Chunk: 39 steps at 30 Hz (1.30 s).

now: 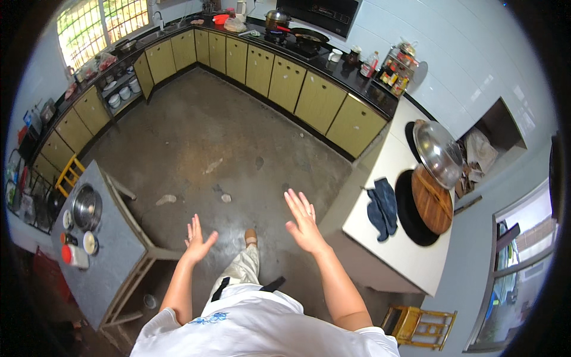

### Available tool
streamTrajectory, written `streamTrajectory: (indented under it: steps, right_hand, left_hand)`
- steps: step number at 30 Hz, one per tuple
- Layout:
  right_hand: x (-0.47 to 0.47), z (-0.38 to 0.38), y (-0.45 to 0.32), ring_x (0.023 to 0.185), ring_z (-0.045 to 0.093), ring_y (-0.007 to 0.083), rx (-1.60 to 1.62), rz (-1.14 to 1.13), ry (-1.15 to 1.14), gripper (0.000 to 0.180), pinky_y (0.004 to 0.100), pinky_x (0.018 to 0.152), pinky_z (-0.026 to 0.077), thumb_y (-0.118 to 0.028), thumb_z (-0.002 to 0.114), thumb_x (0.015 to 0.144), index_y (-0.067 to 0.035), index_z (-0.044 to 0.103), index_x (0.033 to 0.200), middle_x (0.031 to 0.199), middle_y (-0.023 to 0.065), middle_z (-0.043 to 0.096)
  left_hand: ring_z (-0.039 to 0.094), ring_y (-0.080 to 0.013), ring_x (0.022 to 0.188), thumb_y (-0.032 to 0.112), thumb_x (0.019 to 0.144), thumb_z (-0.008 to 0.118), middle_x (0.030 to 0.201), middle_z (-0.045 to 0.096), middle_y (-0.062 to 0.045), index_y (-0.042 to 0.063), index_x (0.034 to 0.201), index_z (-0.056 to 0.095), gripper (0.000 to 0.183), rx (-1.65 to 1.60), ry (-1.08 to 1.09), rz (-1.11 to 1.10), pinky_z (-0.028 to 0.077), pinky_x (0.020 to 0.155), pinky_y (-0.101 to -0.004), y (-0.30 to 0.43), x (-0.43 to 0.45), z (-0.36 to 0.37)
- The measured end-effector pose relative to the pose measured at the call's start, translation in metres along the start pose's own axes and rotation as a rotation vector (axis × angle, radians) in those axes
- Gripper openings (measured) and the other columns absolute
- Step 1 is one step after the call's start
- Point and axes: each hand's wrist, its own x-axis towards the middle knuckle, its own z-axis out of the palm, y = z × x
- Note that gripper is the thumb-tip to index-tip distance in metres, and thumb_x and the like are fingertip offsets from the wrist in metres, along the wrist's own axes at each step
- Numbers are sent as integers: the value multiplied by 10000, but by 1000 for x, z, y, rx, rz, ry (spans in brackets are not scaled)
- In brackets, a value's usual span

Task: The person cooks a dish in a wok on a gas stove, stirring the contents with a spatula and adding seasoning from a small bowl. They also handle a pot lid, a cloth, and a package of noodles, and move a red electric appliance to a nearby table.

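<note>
Both of my hands are raised in front of me over the concrete floor (192,129), holding nothing. My left hand (197,243) has its thumb spread from the fingers, and it is nearest to the grey table (120,254) on the left. On that table are a metal basin (87,207), a small bowl (90,243) and a white jar with a red lid (76,256). Also spread, my right hand (304,225) is beside the white-topped stove counter (357,218). A dark blue cloth (382,209) lies there by a wok covered with a wooden lid (426,207).
Olive cabinets (290,82) run along the back under a black counter; one door (143,76) at the left is ajar. A frying pan (308,35) sits on the cooktop. A domed metal lid (439,151) rests on the stove counter. A wooden chair (421,328) stands behind right.
</note>
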Motion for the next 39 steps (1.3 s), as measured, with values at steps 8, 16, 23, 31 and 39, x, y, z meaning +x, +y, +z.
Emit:
streamTrajectory:
  steps: [8, 16, 23, 31, 39]
  right_hand:
    - [118, -29, 151, 1424, 131, 381, -198, 236, 71, 441, 510, 1128, 70, 93, 556, 639, -203, 764, 892, 1519, 46, 307]
    - [256, -69, 297, 1355, 302, 377, -32, 595, 305, 931, 382, 1023, 387, -5, 600, 776, -95, 28, 1505, 1521, 257, 129]
    - [559, -113, 350, 808, 676, 256, 657, 738, 132, 849, 325, 699, 547, -340, 471, 975, -227, -217, 1458, 1360, 285, 394]
    - [829, -133, 353, 1377, 206, 374, 203, -97, -64, 575, 542, 1084, 154, -498, 247, 993, -230, 173, 1496, 1553, 108, 164]
    - [924, -121, 421, 1440, 30, 357, -6, 192, -6, 313, 569, 1094, -93, -285, 457, 949, -211, 759, 978, 1559, 25, 203]
  left_hand:
    - [-136, -362, 1433, -105, 579, 539, 1585, 31, -60, 221, 1075, 722, 622, 227, 96, 424, -47, 1108, -576, 159, 236, -55]
    - [21, -309, 1454, -128, 646, 500, 1488, 362, 16, 231, 916, 757, 518, 246, -223, 858, -146, 1069, -626, 325, 426, -33]
    - [540, -312, 1193, 349, 893, 598, 1481, 64, -368, 147, 1405, -315, 1066, -165, -228, 430, 490, 888, -331, 357, 602, -52]
    - [603, -355, 1087, 610, 941, 324, 1467, 146, -367, 273, 1413, -306, 856, -495, 4, -60, 477, 891, -398, 392, 788, -151]
    - [-223, -324, 1411, 653, 900, 378, 1571, -91, -85, 199, 1395, 408, 672, 180, 125, 265, -91, 1077, -608, 435, 1023, -192]
